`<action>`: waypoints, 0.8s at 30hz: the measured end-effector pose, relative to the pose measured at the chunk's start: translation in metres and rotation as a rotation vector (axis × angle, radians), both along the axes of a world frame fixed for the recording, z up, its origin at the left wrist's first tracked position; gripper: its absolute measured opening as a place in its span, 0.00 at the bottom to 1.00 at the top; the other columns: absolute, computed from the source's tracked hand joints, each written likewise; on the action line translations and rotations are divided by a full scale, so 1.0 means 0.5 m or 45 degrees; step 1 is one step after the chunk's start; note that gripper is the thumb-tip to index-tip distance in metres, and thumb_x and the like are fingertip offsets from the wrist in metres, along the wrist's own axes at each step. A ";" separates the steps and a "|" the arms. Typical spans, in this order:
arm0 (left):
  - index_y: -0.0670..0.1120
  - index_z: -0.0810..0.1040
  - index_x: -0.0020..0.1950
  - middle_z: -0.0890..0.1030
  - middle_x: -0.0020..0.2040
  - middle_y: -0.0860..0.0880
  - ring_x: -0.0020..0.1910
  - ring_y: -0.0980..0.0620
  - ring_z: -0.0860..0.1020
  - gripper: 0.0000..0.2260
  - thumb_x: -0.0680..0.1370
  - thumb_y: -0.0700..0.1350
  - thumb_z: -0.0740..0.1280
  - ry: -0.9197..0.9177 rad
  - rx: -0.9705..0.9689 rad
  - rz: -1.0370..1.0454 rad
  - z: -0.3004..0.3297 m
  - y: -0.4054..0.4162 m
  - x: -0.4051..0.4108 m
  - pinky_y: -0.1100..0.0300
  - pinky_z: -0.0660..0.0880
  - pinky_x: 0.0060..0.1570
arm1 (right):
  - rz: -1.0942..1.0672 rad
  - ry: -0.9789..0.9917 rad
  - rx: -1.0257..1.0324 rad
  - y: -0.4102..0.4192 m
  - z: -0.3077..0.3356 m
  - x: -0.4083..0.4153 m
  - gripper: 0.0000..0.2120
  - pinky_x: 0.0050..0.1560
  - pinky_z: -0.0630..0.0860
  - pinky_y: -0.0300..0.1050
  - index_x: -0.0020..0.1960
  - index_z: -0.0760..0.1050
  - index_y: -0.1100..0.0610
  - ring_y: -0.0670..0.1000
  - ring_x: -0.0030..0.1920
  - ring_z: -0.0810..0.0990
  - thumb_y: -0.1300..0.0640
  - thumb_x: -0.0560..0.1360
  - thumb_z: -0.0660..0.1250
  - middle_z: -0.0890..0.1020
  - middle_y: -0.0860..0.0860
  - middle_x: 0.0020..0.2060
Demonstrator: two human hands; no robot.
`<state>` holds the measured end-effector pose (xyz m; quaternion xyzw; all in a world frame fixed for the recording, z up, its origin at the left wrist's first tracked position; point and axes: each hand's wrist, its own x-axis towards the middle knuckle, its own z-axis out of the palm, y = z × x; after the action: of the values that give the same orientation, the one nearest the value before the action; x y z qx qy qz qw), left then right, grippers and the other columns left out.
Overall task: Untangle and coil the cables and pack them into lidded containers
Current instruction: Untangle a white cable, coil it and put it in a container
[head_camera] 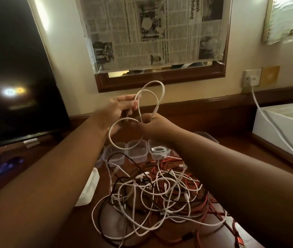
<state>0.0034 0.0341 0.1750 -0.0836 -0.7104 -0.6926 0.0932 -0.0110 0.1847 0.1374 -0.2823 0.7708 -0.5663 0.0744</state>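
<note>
Aloft between both hands (135, 115), white cable (153, 85) (looped), above tangled pile (160, 192).

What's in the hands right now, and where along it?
A white cable: left hand pinches one loop's side, right hand grips where the loops cross.

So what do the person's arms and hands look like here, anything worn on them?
Both arms are bare along all that shows: no sleeves in view. The left hand and right hand wear no gloves, and no rings, watch or bracelets are visible, though dim light hides fine detail.
</note>
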 end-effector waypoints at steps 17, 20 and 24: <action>0.43 0.83 0.59 0.84 0.50 0.40 0.50 0.42 0.83 0.10 0.80 0.41 0.66 -0.147 0.079 -0.118 -0.030 0.049 0.043 0.43 0.80 0.52 | -0.010 -0.132 -0.042 0.042 0.020 0.055 0.09 0.56 0.79 0.58 0.53 0.78 0.56 0.60 0.49 0.85 0.51 0.79 0.67 0.86 0.58 0.47; 0.41 0.83 0.57 0.83 0.52 0.40 0.51 0.43 0.82 0.14 0.79 0.50 0.66 -0.096 0.283 -0.019 -0.037 0.060 0.038 0.45 0.78 0.56 | -0.054 -0.219 -0.212 0.053 0.034 0.059 0.08 0.45 0.82 0.48 0.50 0.77 0.56 0.51 0.38 0.85 0.52 0.80 0.64 0.84 0.53 0.39; 0.44 0.83 0.49 0.82 0.42 0.45 0.39 0.51 0.79 0.11 0.81 0.39 0.60 0.023 0.339 0.415 -0.087 0.083 0.021 0.59 0.75 0.41 | -0.191 -0.189 -0.471 0.079 0.061 0.051 0.11 0.32 0.70 0.39 0.46 0.74 0.56 0.46 0.30 0.72 0.51 0.82 0.60 0.75 0.48 0.29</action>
<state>0.0138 0.0756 0.1314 0.0393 -0.6158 -0.7553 0.2208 0.0143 0.2244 0.1681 -0.1907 0.6650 -0.7212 0.0355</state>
